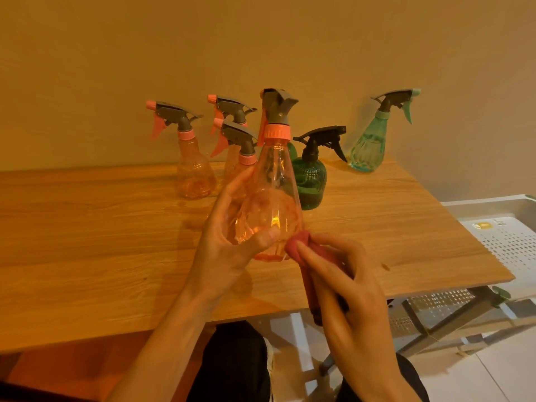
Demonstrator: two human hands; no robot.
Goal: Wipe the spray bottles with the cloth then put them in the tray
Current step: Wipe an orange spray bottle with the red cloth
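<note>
Head view: left hand (pixel 232 236) grips upright pink bottle (pixel 271 192), nozzle leftward; right hand (pixel 345 282) pinches cloth (pixel 298 245) against its base.

Back of counter (pixel 87 227) crowded: three pink spray bottles (pixel 193 158) clustered left of centre, dark green bottle (pixel 311 175) just beside them, teal bottle (pixel 368 140) apart near the right back corner. Open gap between dark green and teal. Wall (pixel 261 53) right behind the row. Left half and front strip of counter bare wood, free passage. Tray (pixel 516 245) off the counter's right edge, its floor open; path from centre to tray unobstructed.
</note>
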